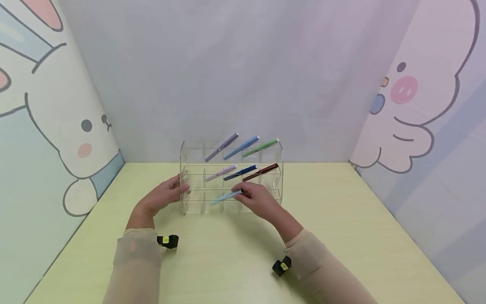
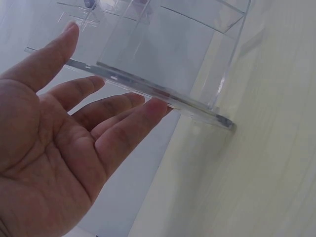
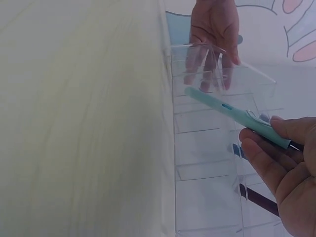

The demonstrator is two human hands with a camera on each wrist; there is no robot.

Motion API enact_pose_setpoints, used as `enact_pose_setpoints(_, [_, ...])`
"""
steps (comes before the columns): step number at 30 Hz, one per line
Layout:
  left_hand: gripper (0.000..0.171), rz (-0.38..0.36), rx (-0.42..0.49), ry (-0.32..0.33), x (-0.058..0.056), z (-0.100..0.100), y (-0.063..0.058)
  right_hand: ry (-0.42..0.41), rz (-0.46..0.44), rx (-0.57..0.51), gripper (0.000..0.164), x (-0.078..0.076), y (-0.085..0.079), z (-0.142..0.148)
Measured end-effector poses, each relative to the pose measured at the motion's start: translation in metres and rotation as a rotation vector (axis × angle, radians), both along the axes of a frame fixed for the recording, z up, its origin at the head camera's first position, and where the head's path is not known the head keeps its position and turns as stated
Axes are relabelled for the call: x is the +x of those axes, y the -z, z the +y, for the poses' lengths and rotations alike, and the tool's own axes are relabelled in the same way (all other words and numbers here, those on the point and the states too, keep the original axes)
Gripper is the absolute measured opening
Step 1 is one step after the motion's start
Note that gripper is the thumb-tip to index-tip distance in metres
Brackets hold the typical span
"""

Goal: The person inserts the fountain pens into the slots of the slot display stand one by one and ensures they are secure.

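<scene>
A clear acrylic pen rack with three tiers stands on the table. My left hand holds the rack's left side panel, the thumb crossing its front edge and the fingertips against its outer face. My right hand pinches a light blue pen by its capped end, tilted in front of the lowest tier; its free end points left in the head view. The top tier holds a grey-purple pen, a blue pen and a green pen. Below them lie a lilac pen, a navy pen and a dark red pen.
The pale yellow table runs back to a light grey curtain-like wall. Side panels with cartoon animals flank it. A black wrist camera sits beside the left sleeve, another black camera beside the right sleeve.
</scene>
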State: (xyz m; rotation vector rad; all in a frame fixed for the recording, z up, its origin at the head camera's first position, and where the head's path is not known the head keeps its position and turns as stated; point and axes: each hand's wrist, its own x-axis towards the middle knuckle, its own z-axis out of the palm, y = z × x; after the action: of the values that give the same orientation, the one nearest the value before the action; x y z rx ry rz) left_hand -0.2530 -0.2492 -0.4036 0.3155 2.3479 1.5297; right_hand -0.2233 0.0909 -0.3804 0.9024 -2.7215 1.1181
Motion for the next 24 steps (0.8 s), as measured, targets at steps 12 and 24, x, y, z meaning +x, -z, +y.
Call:
enact_pose_setpoints(12, [0.081, -0.004, -0.003, -0.004, -0.001, 0.0, 0.0012, -0.024, -0.002, 0.039, 0.023, -0.0015, 0.0009, -0.0043])
enact_pose_setpoints(24, [0.09, -0.014, 0.012, -0.006, -0.0028, 0.0002, 0.0018, -0.03, 0.0, 0.051, 0.022, 0.0008, 0.0003, -0.0059])
